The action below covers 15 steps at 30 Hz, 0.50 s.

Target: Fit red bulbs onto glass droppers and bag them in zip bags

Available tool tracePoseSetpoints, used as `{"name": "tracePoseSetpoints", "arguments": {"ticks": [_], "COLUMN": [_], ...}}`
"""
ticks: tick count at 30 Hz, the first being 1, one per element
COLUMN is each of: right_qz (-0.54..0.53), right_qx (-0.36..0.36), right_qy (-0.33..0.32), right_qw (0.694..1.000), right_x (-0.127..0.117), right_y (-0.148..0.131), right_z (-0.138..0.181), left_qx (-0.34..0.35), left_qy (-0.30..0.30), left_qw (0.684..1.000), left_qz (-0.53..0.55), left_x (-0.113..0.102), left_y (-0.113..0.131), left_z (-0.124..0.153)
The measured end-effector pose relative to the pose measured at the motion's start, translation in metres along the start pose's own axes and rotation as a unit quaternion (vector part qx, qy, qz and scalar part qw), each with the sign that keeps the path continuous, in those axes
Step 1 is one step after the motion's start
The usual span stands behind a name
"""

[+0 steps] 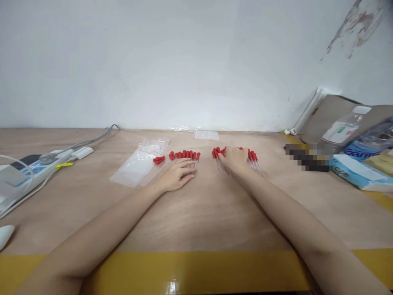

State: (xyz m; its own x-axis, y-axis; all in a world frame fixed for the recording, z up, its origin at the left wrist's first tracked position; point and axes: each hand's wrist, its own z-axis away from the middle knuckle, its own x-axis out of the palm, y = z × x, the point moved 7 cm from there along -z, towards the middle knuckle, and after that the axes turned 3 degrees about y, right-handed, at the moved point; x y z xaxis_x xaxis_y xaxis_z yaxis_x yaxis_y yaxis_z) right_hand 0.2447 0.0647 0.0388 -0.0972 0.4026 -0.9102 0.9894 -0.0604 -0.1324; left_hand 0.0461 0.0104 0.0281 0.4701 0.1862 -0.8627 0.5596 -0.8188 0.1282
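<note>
A row of droppers (188,154) with red rubber bulbs and thin clear tubes lies on the table, bulbs pointing to the wall. My left hand (177,175) rests over their tubes, fingers stretched out to the right. A second row of red-bulbed droppers (253,155) lies to the right. Over the middle of that row is my right hand (236,159), hiding several of them. Its thumb shows on the left side, but the other fingers are mostly hidden, so I cannot tell its grip. A few loose red bulbs (158,160) lie left of the first row.
Clear zip bags (135,164) lie at the left, another small bag (206,135) near the wall. A power strip (33,174) with cables is far left. At right stand a plastic bottle (345,127), a tissue pack (360,172) and a blurred-out dark object (310,157).
</note>
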Motion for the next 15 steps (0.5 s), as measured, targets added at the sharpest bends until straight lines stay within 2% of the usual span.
{"name": "tracePoseSetpoints", "arguments": {"ticks": [3,7,11,15], "right_qz": [-0.043,-0.130,-0.155,-0.167], "right_qx": [-0.055,-0.098,-0.086,-0.054], "right_qy": [-0.002,-0.045,-0.060,-0.074], "right_qw": [0.998,0.986,0.982,0.982], "right_x": [0.001,0.009,0.018,0.026], "right_y": [-0.023,-0.054,-0.070,-0.075], "right_z": [0.005,0.013,0.014,0.010], "left_qx": [0.019,0.009,-0.012,-0.036], "left_qy": [-0.027,-0.016,0.003,0.018], "left_qw": [0.999,0.999,0.999,0.998], "left_qz": [0.007,0.031,0.041,0.045], "left_x": [0.004,0.002,-0.002,-0.001], "left_y": [0.001,0.003,0.005,0.002], "left_z": [-0.003,-0.006,-0.007,-0.006]}}
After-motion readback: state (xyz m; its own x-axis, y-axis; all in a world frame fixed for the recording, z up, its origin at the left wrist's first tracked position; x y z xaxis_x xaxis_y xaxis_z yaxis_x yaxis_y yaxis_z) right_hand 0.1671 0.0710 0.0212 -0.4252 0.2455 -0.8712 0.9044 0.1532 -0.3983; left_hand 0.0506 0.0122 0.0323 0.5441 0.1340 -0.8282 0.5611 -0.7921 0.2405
